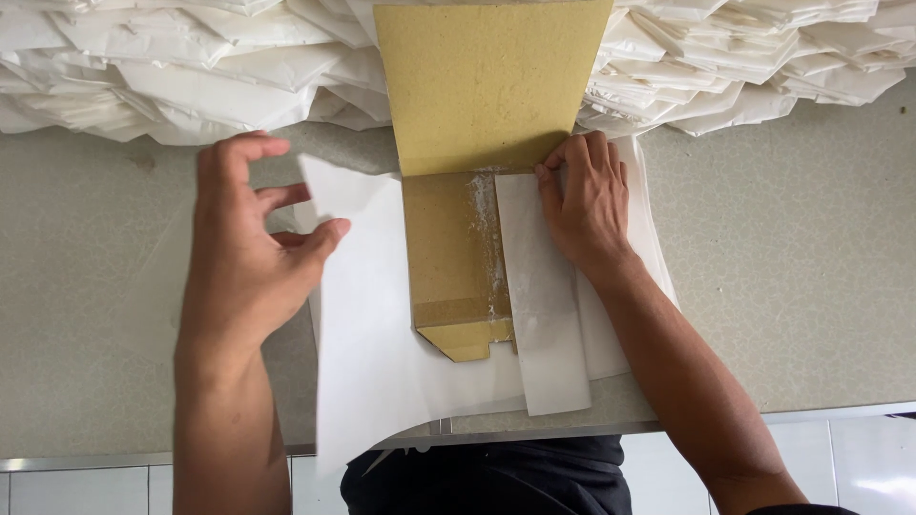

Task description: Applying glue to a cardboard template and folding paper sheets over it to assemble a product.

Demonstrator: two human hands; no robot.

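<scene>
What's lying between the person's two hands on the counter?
In the head view, between left hand and right hand: white paper sheet and the yellowish cardboard form.

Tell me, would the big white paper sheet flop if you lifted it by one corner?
Probably yes. The white paper sheet looks thin; its front edge already droops over the counter rim. It likely weighs little and may slide easily, since the right hand presses it onto the cardboard piece, while the left hand is beside its edge.

Two hands fold white paper around a cardboard form.

The right hand (584, 205) presses a folded paper strip (544, 305) against the yellow-brown cardboard piece (453, 248); the left hand (253, 248) hovers open-fingered beside the white sheet (367, 353). A heap of folded white paper (172, 67) lies behind on the speckled counter (811, 267).
</scene>
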